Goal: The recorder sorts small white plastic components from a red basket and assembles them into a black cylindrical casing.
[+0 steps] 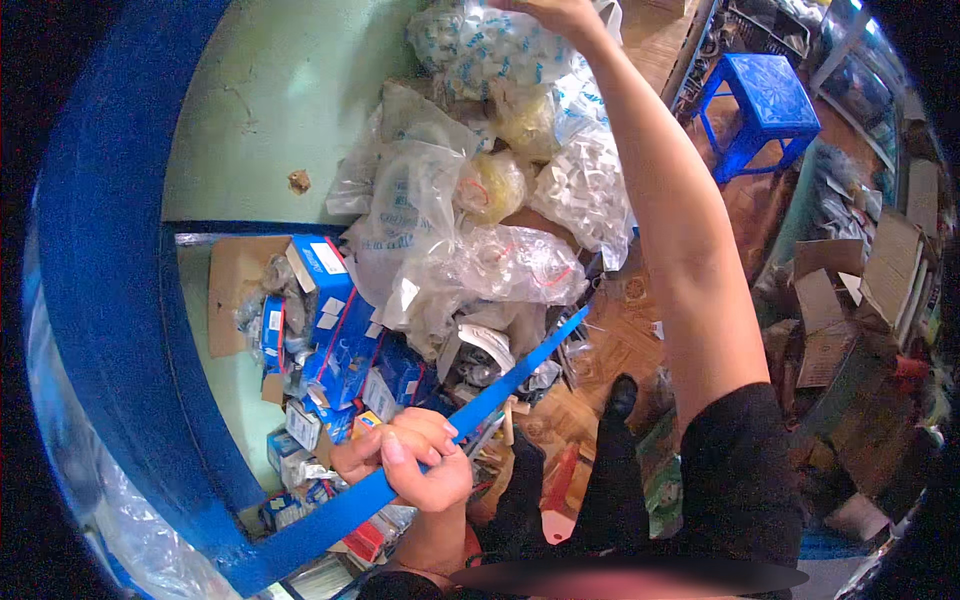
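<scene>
My left hand (420, 465) is closed around a flat blue bar (515, 375), which runs slantwise from the lower left up toward the middle. At the top edge, my outstretched right arm ends in my right hand (560, 12), only partly in the picture. It is at a large clear bag (480, 50) with pale pieces and blue print; its fingers are mostly cut off, so their grip is hidden. Below it lie a bag of white fittings (585, 190), a yellowish bag (492, 187) and a crumpled clear bag (410, 210).
Blue boxes (345, 360) and small packets crowd the space beyond the bar at left. A blue plastic stool (765, 100) stands at upper right. Opened cardboard boxes (830, 310) pile up on the right. A red-handled tool (565, 490) lies between my legs on the patterned floor (630, 330).
</scene>
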Motion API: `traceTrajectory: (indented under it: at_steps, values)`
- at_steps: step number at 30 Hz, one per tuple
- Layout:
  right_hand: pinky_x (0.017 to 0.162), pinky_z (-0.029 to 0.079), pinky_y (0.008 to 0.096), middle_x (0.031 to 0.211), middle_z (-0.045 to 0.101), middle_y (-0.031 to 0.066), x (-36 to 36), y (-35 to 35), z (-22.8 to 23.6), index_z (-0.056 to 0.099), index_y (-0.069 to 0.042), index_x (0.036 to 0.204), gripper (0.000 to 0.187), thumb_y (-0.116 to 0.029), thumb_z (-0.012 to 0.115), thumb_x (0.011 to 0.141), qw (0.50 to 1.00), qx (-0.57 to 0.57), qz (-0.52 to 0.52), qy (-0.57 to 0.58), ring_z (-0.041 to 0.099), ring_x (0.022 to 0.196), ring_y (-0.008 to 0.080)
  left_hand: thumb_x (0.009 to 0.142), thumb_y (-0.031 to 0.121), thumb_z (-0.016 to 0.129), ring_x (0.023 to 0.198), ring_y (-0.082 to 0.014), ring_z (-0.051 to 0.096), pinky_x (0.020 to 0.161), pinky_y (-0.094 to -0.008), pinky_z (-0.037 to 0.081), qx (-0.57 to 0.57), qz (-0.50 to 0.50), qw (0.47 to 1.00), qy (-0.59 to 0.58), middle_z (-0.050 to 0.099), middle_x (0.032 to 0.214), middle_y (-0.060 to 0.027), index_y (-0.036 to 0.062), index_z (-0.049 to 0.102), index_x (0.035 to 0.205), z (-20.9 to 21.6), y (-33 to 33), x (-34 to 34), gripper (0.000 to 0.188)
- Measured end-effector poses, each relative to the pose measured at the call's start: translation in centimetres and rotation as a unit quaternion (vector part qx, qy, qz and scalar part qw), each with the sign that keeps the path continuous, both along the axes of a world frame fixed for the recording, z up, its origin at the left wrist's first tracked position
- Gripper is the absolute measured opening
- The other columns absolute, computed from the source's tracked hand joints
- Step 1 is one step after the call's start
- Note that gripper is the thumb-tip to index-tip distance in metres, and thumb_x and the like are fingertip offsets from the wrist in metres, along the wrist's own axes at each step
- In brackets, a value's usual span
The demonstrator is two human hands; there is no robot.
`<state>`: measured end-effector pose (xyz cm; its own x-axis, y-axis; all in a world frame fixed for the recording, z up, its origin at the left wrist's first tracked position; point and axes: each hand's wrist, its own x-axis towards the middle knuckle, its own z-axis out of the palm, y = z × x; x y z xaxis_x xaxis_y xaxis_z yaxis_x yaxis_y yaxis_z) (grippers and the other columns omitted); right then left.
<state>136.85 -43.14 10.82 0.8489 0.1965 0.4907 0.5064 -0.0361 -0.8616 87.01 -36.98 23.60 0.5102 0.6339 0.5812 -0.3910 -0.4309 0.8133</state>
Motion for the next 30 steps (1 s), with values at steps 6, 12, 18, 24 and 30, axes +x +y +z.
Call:
traceTrajectory:
  at_steps: [6,12,18,24,30]
  values:
    - [0.085,0.057,0.0503,0.109,0.074,0.0232,-1.0,7.1,0.9,0.062,0.001,0.124,0.062,-0.035,0.082,0.077,0.961,-0.193,-0.192,0.044,0.071,0.104,0.0405,0.100,0.015,0.048,0.035,-0.0188,0.043,0.037,-0.0346,0.041,-0.013,-0.003,0.998,0.053,0.046,0.048,-0.0074,0.0015,0.042,0.087,-0.1,0.7,-1.1,0.020]
    - [0.083,0.056,0.0531,0.099,0.074,0.0246,0.6,8.5,-1.2,0.074,-0.003,0.102,0.030,-0.024,0.073,0.081,0.966,-0.166,-0.187,0.069,0.072,0.096,0.0431,0.101,0.015,0.047,0.038,-0.0220,0.047,0.039,-0.0391,0.046,-0.007,0.010,0.999,0.040,0.048,0.049,-0.0087,-0.0017,0.043,0.098,0.0,-0.3,-0.5,0.018]
    - [0.071,0.053,0.0550,0.084,0.073,0.0242,4.3,4.7,-3.4,0.073,-0.001,0.086,0.023,-0.022,0.065,0.085,0.966,-0.071,-0.250,-0.006,0.070,0.085,0.0472,0.100,0.008,0.050,0.041,-0.0234,0.050,0.044,-0.0430,0.051,-0.015,-0.070,0.997,0.003,0.053,0.055,-0.0112,-0.0004,0.041,0.113,-0.6,1.2,-1.4,0.017]
    - [0.057,0.046,0.0372,0.075,0.065,0.0024,-1.3,-2.5,1.3,0.071,-0.003,0.092,0.017,-0.015,0.060,0.089,0.947,0.248,-0.196,0.055,0.058,0.064,0.0140,0.100,0.008,0.048,0.037,-0.0145,0.040,0.038,-0.0328,0.043,0.022,-0.028,0.999,-0.015,0.043,0.053,-0.0032,0.0008,0.045,0.115,-0.7,0.2,0.2,0.017]
    - [0.051,0.043,0.0349,0.075,0.065,0.0066,-8.9,-12.5,3.8,0.069,0.000,0.088,0.017,-0.015,0.062,0.090,0.923,0.297,-0.233,0.067,0.056,0.060,0.0135,0.099,0.009,0.053,0.040,-0.0135,0.041,0.041,-0.0310,0.041,-0.005,0.001,1.000,-0.009,0.042,0.055,-0.0024,0.0019,0.048,0.116,-0.7,0.3,0.1,0.020]
